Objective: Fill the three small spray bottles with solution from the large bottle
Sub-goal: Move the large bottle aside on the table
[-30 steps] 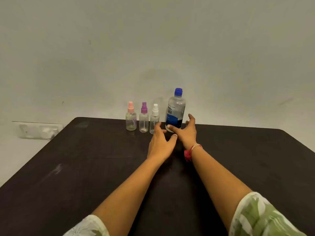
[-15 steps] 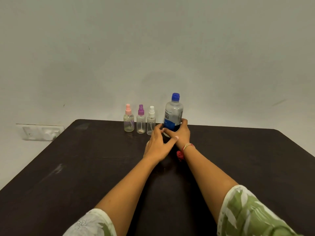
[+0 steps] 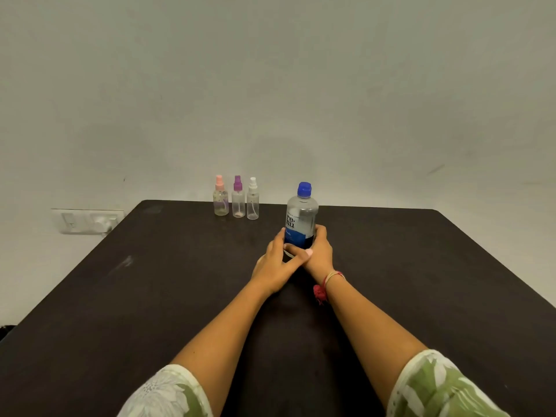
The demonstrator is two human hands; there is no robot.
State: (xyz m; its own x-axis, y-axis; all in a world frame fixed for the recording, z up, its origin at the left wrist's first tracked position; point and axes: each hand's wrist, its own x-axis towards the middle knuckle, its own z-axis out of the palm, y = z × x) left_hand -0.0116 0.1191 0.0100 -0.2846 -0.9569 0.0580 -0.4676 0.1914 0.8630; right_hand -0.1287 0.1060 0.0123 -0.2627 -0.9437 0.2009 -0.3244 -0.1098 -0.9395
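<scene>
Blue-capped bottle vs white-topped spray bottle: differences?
The large clear blue-capped bottle is taller and wider than the small clear white-topped spray bottle. It has a blue label; the spray bottle has none. Left hand and right hand hold it; the spray bottle stands untouched. Both upright, capped.

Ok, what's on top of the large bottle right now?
A blue cap sits on the large bottle, so it is not yet opened. Nothing else is on it. The left hand and right hand wrap its lower part, hiding the base.
</scene>
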